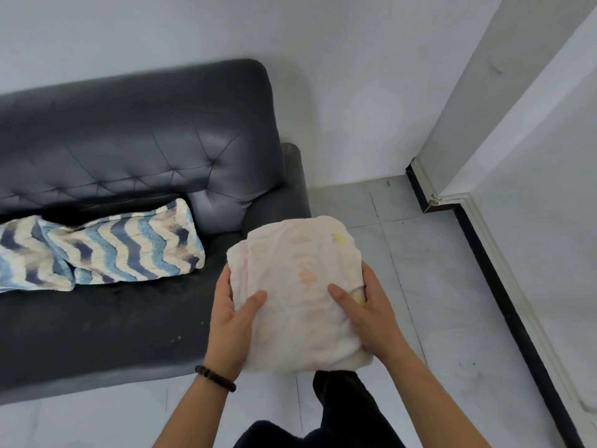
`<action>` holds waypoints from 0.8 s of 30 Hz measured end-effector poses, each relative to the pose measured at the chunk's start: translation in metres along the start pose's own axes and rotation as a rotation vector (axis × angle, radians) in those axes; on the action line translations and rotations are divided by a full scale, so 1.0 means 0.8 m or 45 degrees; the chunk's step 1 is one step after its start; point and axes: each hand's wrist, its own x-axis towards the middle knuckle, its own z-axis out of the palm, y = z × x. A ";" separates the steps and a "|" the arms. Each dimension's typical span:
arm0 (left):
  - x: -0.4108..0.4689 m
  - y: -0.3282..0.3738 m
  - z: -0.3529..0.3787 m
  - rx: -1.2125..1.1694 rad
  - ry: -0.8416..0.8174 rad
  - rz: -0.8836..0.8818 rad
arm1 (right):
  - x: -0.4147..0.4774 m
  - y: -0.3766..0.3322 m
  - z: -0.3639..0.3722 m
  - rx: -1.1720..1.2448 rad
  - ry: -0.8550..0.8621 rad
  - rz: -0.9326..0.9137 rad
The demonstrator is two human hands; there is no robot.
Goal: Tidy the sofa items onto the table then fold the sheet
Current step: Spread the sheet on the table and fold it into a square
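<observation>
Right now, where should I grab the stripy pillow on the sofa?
Probably the pillow, by its right end, from the front: that plump end sits free on the sofa seat, nearest you. The left hand and right hand grip the sheet, so one must let go first.

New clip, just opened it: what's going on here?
A person stands by a dark sofa, holding a pale folded sheet in front of them above the floor. The left grip and the right grip clasp its two sides, thumbs on top. Blue wavy-striped cushions lie on the sofa seat. No table is in view.
</observation>
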 end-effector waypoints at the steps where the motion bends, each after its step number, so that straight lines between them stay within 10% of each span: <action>1: 0.025 -0.002 0.006 -0.001 0.009 -0.027 | 0.030 -0.003 0.001 -0.002 -0.008 0.021; 18: 0.455 -0.178 0.028 0.203 0.121 -0.158 | 0.467 0.107 0.129 -0.169 0.049 0.229; 24: 0.440 -0.275 0.024 0.844 -0.061 0.014 | 0.445 0.191 0.148 -0.866 -0.149 -0.078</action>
